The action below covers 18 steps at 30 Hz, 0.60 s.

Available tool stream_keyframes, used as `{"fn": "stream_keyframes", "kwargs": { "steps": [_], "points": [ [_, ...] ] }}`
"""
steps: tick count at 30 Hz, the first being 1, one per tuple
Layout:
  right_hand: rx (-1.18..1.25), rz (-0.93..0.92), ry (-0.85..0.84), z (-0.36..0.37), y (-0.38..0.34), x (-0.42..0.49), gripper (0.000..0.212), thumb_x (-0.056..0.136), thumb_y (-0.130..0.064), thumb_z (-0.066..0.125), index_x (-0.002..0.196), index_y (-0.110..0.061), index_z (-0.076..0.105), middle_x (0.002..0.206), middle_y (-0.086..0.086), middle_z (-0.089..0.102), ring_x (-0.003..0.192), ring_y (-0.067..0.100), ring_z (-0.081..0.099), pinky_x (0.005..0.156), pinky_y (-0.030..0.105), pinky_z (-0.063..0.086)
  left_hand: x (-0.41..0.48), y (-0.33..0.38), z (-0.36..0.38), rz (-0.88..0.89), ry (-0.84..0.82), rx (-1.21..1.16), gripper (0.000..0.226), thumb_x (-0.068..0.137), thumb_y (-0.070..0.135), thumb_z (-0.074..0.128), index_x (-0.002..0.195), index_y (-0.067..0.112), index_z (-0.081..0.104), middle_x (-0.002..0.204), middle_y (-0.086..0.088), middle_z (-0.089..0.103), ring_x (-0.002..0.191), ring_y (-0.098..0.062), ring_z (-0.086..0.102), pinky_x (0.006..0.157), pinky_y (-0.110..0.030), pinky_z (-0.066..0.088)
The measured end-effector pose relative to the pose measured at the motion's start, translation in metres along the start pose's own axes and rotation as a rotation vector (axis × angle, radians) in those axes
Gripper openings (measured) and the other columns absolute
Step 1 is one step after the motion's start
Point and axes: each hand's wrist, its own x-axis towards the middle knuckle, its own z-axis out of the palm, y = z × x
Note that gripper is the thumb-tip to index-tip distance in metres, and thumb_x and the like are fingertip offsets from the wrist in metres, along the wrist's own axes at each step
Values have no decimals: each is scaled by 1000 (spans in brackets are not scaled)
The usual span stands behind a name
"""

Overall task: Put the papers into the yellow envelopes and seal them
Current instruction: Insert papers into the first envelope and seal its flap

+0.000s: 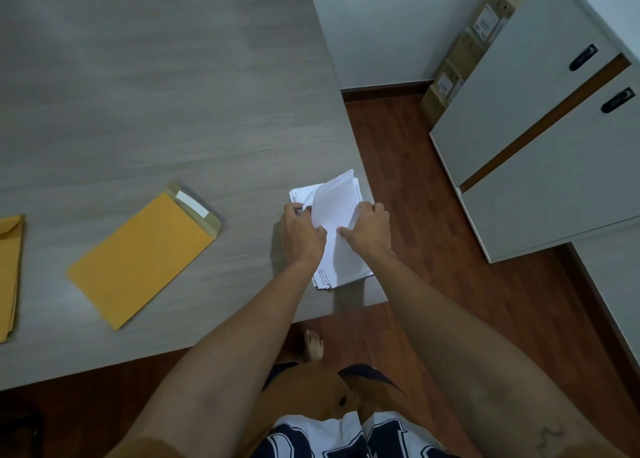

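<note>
- Nearest the camera, a bare foot (313,345) stood on the wooden floor (450,267) by the table's front edge. Both forearms reached forward over that edge.
- The left hand (302,237) lay on the left side of the papers (341,211), its fingers curled at the edge of the upper sheets and pinching them.
- The right hand (370,230) gripped the right edge of the same upper sheets, fingers hooked over it and thumb on top.
- The papers sat as a loose white stack at the table's front right corner, just beside its edge. The sheets were fanned unevenly, and the top ones bowed upward between the two hands.
- Such sheets looked light, thin and floppy, and likely to slide on each other. A hold on opposite long edges should keep a bundle together, and squaring it first would probably help it enter a pocket cleanly.
- A yellow envelope (138,260) lay flat and angled, well apart to the left of the papers, with its flap open at the far end and a white strip (191,203) showing on it.
- It looked stiffer than the sheets but easily creased, so the mouth by the flap seemed the place to take hold.
- More envelopes (8,270) lay stacked at the left border, partly out of view.
- Beyond stretched the grey table (156,94).
- To the far right stood a white cabinet (540,128), with cardboard boxes (460,59) against the wall.
</note>
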Motion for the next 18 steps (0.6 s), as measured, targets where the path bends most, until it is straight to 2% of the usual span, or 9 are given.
{"fn": "stream_keyframes", "kwargs": {
  "steps": [2,5,8,12,16,18],
  "points": [
    [-2,3,9,1,0,0,68,80,-46,76,133,-14,47,132,8,49,118,23,49,100,34,45,0,1,0,-21,-13,-43,21,84,12,70,103,6,66,123,-3,47,97,-21,56,72,-24,39],
    [-7,6,16,1,0,0,68,79,-48,75,132,-15,47,131,7,50,116,22,49,100,34,45,3,-1,-2,-32,-10,-49,17,83,12,71,98,8,64,123,-3,46,85,-17,50,69,-23,35],
    [-8,14,26,2,0,1,68,79,-48,75,131,-14,48,131,7,50,116,22,50,100,34,45,4,1,-1,0,-2,-72,23,83,9,71,105,7,65,127,-5,46,95,-22,57,72,-24,39],
    [-18,8,32,3,-1,1,68,80,-47,75,132,-12,48,131,10,50,117,24,49,100,35,46,4,1,3,12,12,-122,30,83,5,71,112,6,66,133,-6,44,108,-24,56,83,-25,48],
    [-16,11,34,2,-2,1,69,80,-47,75,133,-12,47,131,9,50,117,23,49,100,34,45,5,0,5,-11,5,-200,39,79,-2,70,117,5,63,135,-8,38,116,-23,50,88,-21,45],
    [-12,15,31,1,-2,1,69,80,-47,75,133,-13,47,131,9,49,117,23,49,100,34,45,7,2,4,-30,15,-266,45,75,-8,67,118,4,61,132,-10,36,114,-25,49,86,-20,44]
  ]
}}
